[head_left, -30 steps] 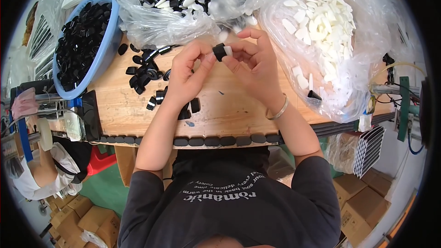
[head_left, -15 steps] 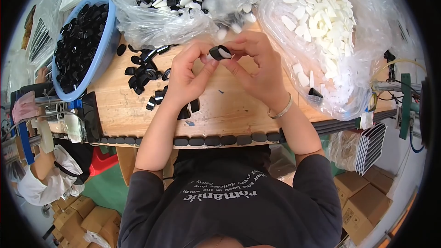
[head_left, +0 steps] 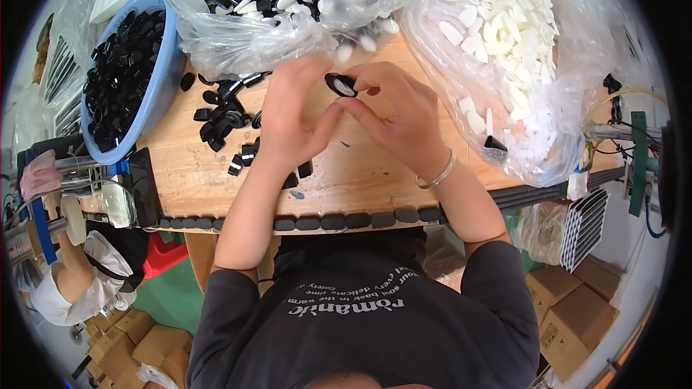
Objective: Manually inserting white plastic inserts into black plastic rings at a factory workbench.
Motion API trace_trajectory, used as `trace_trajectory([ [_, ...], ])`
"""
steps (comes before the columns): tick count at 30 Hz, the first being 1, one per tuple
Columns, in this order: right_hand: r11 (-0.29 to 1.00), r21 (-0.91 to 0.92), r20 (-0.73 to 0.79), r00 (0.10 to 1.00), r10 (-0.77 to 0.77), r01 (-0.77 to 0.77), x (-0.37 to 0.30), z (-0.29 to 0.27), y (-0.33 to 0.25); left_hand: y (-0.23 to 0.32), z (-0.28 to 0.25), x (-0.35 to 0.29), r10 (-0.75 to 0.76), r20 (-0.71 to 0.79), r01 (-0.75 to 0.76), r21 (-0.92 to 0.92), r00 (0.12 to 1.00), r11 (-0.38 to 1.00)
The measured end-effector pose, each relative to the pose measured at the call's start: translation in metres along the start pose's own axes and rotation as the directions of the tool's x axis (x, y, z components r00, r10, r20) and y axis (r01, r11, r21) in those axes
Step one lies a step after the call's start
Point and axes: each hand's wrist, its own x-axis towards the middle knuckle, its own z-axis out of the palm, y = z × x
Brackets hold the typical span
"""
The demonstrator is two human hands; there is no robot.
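Note:
A small black oval cap-like piece with a white insert in it [head_left: 341, 85] is held at the fingertips of my right hand [head_left: 396, 112]. My left hand [head_left: 294, 112] is just left of the piece, its thumb stretched out apart from the motion-blurred fingers. Whether a left fingertip still touches the piece is hard to see. Loose black caps [head_left: 227, 112] lie on the wooden table [head_left: 375, 180] beside my left hand. To the right of my right hand, a clear plastic bag [head_left: 432, 50] lies spread under a heap of white flat inserts [head_left: 512, 29].
A blue basin [head_left: 173, 65] full of black caps stands at the left. At the back, another clear bag [head_left: 238, 43] holds mixed black and white pieces. Dark padding [head_left: 331, 222] lines the table's front edge. Another person's arm [head_left: 72, 266] shows at far left; cardboard boxes [head_left: 569, 331] sit at lower right.
My left hand has come off its pinch on the black piece, its fingers swinging up and away. The piece has tilted and stays at my right fingertips.

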Motion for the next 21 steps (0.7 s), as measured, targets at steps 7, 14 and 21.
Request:
trace_trajectory([
  [7,0.992,0.102,-0.001,0.998,0.071,-0.07,0.0003,0.0034,-0.0075,-0.0013,0.006,-0.0026,0.257,-0.11,-0.241,0.138,0.96,0.961],
  [14,0.994,0.09,0.006,0.999,0.054,-0.054,-0.0017,0.0033,-0.004,-0.0021,0.0053,-0.0019,0.298,-0.097,-0.279,0.17,0.95,0.945],
  [21,0.983,0.013,-0.056,0.981,0.184,-0.184,-0.0039,0.0042,-0.0082,0.0028,0.0075,-0.0019,0.273,-0.088,-0.26,0.137,0.958,0.956],
])
